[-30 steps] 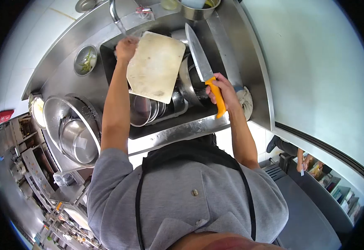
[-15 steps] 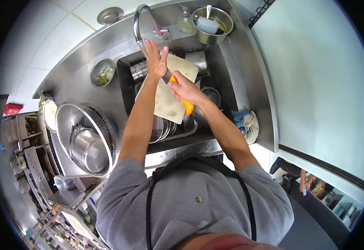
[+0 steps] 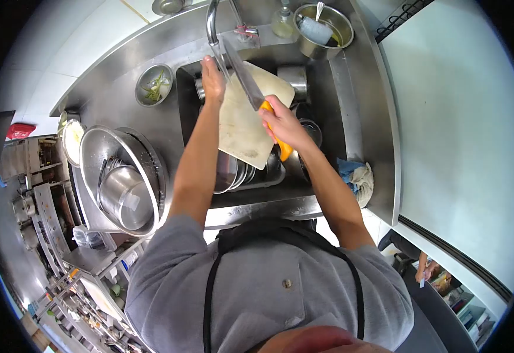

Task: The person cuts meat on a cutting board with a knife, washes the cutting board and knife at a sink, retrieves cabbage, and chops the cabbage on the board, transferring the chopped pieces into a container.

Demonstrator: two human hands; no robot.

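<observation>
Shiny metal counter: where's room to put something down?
The metal counter is bare left of the dark metal sink, between the small metal bowl of green scraps and the big round steel bowl. Right of the sink, a narrow strip between the round steel pot and blue and beige cloths is bare. The sink's crowded: cream cutting board, metal dishes.

A large basin (image 3: 99,146) holds a steel pot (image 3: 121,197), and a small bowl (image 3: 145,78) holds green scraps (image 3: 154,92).

A cutting board (image 3: 242,129) lies in the sink (image 3: 324,100); over on the person's left, a bowl (image 3: 100,148) holds a pot (image 3: 128,197); cloth (image 3: 360,182) right, soap bottle (image 3: 282,25) behind.
</observation>
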